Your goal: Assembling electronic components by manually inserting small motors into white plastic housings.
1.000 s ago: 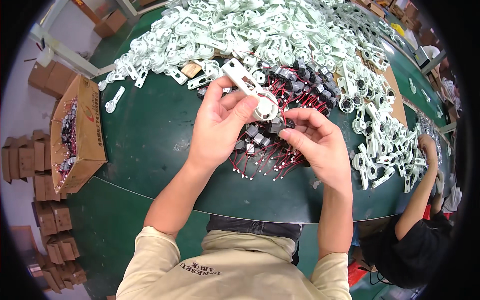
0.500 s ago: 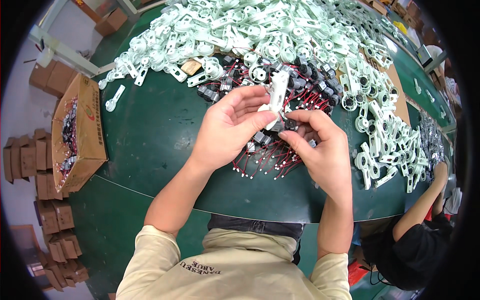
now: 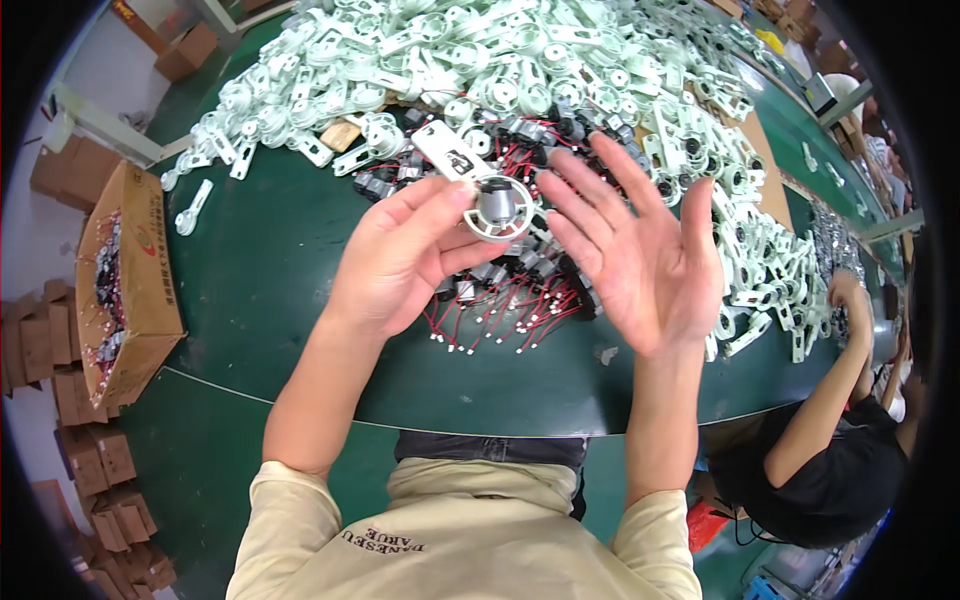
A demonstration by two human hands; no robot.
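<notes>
My left hand [image 3: 392,255] pinches a pale plastic housing [image 3: 445,150] between thumb and fingers, its round ring end toward me and its slotted handle pointing away to the left. Inside the ring sits a small silver-grey motor [image 3: 497,206]. To its right my right hand [image 3: 650,265] is spread with the palm up, holding nothing. Beneath and behind both hands lies a heap of small motors [image 3: 540,265] with red and dark wires ending in white plugs; the hands partly hide it.
A large pile of pale green housings [image 3: 450,60] covers the far side of the green table [image 3: 270,270]. More housings [image 3: 765,270] lie at the right. At the left stands an open cardboard box [image 3: 150,290] of wired motors. A co-worker [image 3: 830,450] works at the far right.
The housing has turned so its ring end faces up, showing the motor inside. My right hand has let go and opened beside it. My left hand has shifted slightly left.
</notes>
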